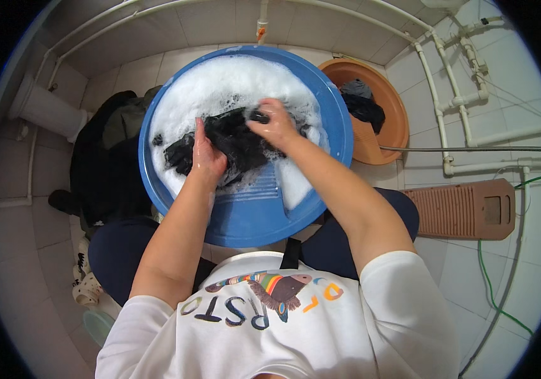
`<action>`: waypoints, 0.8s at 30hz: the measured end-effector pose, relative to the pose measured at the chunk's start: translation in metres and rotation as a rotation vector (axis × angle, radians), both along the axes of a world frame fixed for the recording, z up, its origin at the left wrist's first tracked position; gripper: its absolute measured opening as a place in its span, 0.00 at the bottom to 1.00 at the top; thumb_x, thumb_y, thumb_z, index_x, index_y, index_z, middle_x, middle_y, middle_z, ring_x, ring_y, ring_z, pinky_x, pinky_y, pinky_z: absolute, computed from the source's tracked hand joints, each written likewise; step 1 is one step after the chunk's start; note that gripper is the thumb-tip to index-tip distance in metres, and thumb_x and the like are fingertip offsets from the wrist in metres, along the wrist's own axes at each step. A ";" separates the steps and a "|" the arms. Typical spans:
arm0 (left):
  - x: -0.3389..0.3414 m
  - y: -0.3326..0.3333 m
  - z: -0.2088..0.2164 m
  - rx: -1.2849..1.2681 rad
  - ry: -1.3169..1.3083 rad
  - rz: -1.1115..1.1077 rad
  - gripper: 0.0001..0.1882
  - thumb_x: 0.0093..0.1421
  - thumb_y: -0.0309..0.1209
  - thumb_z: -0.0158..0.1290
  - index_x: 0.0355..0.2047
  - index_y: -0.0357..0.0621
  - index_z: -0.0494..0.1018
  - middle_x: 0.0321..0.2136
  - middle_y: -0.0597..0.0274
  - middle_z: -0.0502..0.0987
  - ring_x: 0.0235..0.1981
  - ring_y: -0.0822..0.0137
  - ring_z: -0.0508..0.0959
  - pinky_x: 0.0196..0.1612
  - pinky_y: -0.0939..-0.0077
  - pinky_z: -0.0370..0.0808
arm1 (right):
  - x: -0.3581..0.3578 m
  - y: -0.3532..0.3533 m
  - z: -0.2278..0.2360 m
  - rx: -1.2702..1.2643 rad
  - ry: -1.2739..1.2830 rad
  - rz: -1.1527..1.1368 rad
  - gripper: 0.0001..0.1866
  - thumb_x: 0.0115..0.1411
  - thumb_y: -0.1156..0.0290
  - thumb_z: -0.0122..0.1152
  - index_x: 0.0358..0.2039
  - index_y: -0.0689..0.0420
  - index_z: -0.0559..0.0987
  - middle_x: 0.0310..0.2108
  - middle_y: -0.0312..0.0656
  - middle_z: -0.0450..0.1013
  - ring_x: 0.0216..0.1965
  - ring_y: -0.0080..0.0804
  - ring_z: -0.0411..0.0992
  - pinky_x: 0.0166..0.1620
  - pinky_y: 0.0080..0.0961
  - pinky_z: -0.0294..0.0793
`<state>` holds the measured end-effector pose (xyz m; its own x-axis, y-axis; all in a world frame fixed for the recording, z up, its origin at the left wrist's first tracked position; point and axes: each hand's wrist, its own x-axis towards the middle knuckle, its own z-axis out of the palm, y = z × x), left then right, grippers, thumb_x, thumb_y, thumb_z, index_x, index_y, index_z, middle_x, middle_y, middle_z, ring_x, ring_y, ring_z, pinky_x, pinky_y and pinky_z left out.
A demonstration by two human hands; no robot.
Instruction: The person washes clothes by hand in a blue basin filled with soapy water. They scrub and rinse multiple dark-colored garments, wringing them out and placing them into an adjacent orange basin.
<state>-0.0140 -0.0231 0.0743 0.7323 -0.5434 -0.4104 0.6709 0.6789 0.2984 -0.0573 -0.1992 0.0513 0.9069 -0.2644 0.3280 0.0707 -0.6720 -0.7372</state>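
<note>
1. From my head view I see a black cloth point(239, 136) lying bunched in a big blue basin point(239, 237), wet and partly ringed by thick white foam point(229, 76).
2. The left hand point(207, 155) stands at the cloth's left part, touching it, palm turned to the right. One digit stretches straight up; the rest is partly masked by the cloth, so I cannot tell whether it grips a fold or only presses.
3. The right hand point(276, 129) is over the cloth's right part, its fingers bent inward. A dark patch sits between thumb and fingers, blurred; I cannot tell if that is pinched cloth or how tightly the fingers close.
4. Just below the cloth I make out the basin's ridged panel point(254, 189), with foam along its right side.
5. Beyond the basin's upper right I have an orange-brown basin point(400, 120) holding dark clothes point(365, 110).
6. Nearer on the right lies a brown washboard point(456, 211), near a green hose point(490, 284).
7. On my left are a dark heap of fabric point(109, 167), pale clogs point(87, 290) and a pale green bowl point(98, 325).
</note>
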 end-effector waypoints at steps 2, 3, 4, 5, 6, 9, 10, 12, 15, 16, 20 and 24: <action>0.003 0.004 0.001 -0.085 -0.054 -0.085 0.29 0.58 0.52 0.43 0.47 0.39 0.65 0.40 0.54 0.72 0.42 0.56 0.72 0.48 0.60 0.68 | 0.007 0.046 0.023 0.148 -0.130 0.150 0.18 0.40 0.64 0.65 0.31 0.60 0.74 0.39 0.45 0.68 0.44 0.40 0.66 0.46 0.28 0.66; 0.006 0.011 -0.006 -0.170 -0.084 -0.153 0.28 0.58 0.53 0.43 0.45 0.39 0.66 0.38 0.55 0.72 0.40 0.57 0.73 0.46 0.61 0.69 | -0.001 0.071 0.049 0.146 -0.150 0.204 0.16 0.40 0.65 0.65 0.29 0.59 0.73 0.38 0.45 0.68 0.42 0.41 0.67 0.44 0.28 0.67; 0.010 0.016 -0.015 -0.258 -0.113 -0.226 0.27 0.58 0.53 0.42 0.44 0.40 0.67 0.35 0.56 0.73 0.39 0.58 0.73 0.45 0.62 0.69 | -0.013 0.091 0.068 0.141 -0.169 0.254 0.15 0.41 0.66 0.64 0.27 0.59 0.72 0.38 0.44 0.68 0.39 0.41 0.68 0.42 0.29 0.68; 0.013 0.022 -0.033 -0.427 -0.220 -0.394 0.24 0.58 0.53 0.42 0.38 0.44 0.69 0.30 0.59 0.72 0.34 0.62 0.73 0.41 0.67 0.70 | -0.022 0.104 0.073 0.118 -0.144 0.312 0.17 0.41 0.63 0.63 0.29 0.59 0.72 0.39 0.45 0.67 0.38 0.43 0.69 0.40 0.31 0.69; 0.009 0.020 -0.033 -0.340 -0.244 -0.323 0.24 0.58 0.52 0.42 0.38 0.44 0.69 0.31 0.59 0.72 0.34 0.62 0.73 0.40 0.67 0.71 | -0.029 0.111 0.075 0.094 -0.116 0.363 0.19 0.42 0.60 0.62 0.31 0.60 0.73 0.40 0.46 0.66 0.36 0.46 0.69 0.39 0.33 0.70; -0.015 0.007 -0.031 -0.062 -0.316 -0.093 0.21 0.58 0.49 0.43 0.39 0.44 0.69 0.32 0.59 0.72 0.35 0.63 0.73 0.39 0.67 0.71 | -0.026 0.107 0.072 -0.045 -0.292 0.229 0.11 0.42 0.64 0.61 0.21 0.57 0.72 0.28 0.44 0.69 0.29 0.44 0.71 0.31 0.30 0.71; -0.021 -0.001 -0.012 0.113 -0.090 -0.091 0.20 0.59 0.46 0.43 0.40 0.42 0.69 0.34 0.58 0.72 0.36 0.62 0.73 0.38 0.65 0.72 | -0.019 0.095 0.062 -0.110 -0.342 0.173 0.09 0.42 0.66 0.61 0.19 0.56 0.72 0.25 0.44 0.70 0.28 0.43 0.71 0.29 0.29 0.70; -0.036 -0.027 0.048 0.582 0.045 -0.157 0.20 0.59 0.44 0.43 0.41 0.39 0.69 0.39 0.56 0.72 0.36 0.60 0.74 0.37 0.62 0.73 | 0.005 0.055 0.020 0.202 -0.149 -0.107 0.12 0.46 0.61 0.57 0.15 0.55 0.73 0.22 0.47 0.71 0.26 0.46 0.71 0.29 0.35 0.71; -0.037 -0.032 0.020 0.421 0.117 -0.235 0.21 0.58 0.45 0.43 0.41 0.39 0.68 0.38 0.54 0.72 0.38 0.60 0.73 0.39 0.61 0.72 | 0.005 0.043 0.021 0.073 -0.053 -0.201 0.14 0.48 0.60 0.53 0.16 0.58 0.70 0.19 0.52 0.69 0.24 0.52 0.69 0.26 0.41 0.68; -0.036 -0.025 0.020 0.566 0.100 -0.162 0.20 0.59 0.45 0.42 0.41 0.40 0.68 0.38 0.53 0.71 0.39 0.59 0.72 0.42 0.62 0.71 | -0.001 0.064 0.044 0.071 0.057 -0.166 0.09 0.47 0.65 0.57 0.19 0.58 0.74 0.22 0.50 0.70 0.26 0.46 0.70 0.30 0.32 0.69; -0.025 -0.012 0.022 0.387 0.057 -0.258 0.22 0.58 0.46 0.42 0.41 0.41 0.69 0.39 0.54 0.73 0.41 0.59 0.73 0.45 0.64 0.70 | -0.009 0.087 0.057 0.064 -0.069 0.104 0.13 0.48 0.59 0.55 0.20 0.56 0.70 0.25 0.48 0.69 0.27 0.50 0.68 0.31 0.39 0.68; -0.013 -0.013 0.038 0.367 0.108 -0.488 0.21 0.52 0.44 0.52 0.37 0.39 0.73 0.33 0.54 0.77 0.34 0.56 0.76 0.42 0.62 0.73 | 0.005 0.002 0.040 -0.180 0.222 -0.246 0.19 0.47 0.51 0.58 0.23 0.56 0.71 0.28 0.47 0.70 0.30 0.46 0.70 0.34 0.38 0.69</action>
<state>-0.0273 -0.0362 0.1128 0.3789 -0.6148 -0.6917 0.9175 0.1518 0.3676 -0.0523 -0.1973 0.0910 0.8777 -0.4392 0.1918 -0.2572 -0.7694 -0.5847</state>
